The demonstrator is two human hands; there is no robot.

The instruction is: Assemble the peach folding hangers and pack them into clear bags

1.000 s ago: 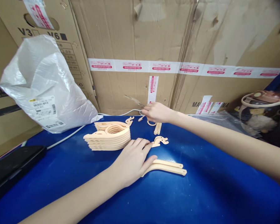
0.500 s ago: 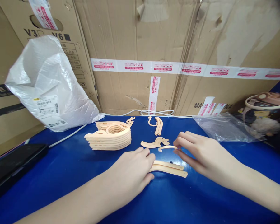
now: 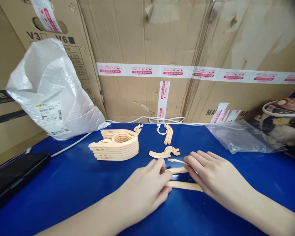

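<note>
Fingers of my left hand (image 3: 148,183) are closed around the left ends of two cream plastic hanger arms, a near arm (image 3: 185,186) and a far arm (image 3: 177,170), with a gap between them. My right hand (image 3: 208,170) pinches a thin cream hanger hook (image 3: 177,161), its free end pointing left. The right fingers hang over the right ends of the arms; whether they touch them I cannot tell. Just beyond my hands lies a cream piece with an animal-head shape (image 3: 164,152). Behind it are another hook (image 3: 161,130) and a pair of curved arms (image 3: 168,134).
A stack of cream folding hangers (image 3: 114,149) stands to the left on the blue tabletop (image 3: 88,190). A white plastic bag (image 3: 54,91), a black phone-like device (image 3: 17,177), a clear plastic bag (image 3: 238,136) and a white cable (image 3: 147,118) lie around. Cardboard boxes (image 3: 137,39) rise behind.
My right hand has come down and nearer to my left hand, bringing the hook over the arms. The two arms in my left hand have spread farther apart.
</note>
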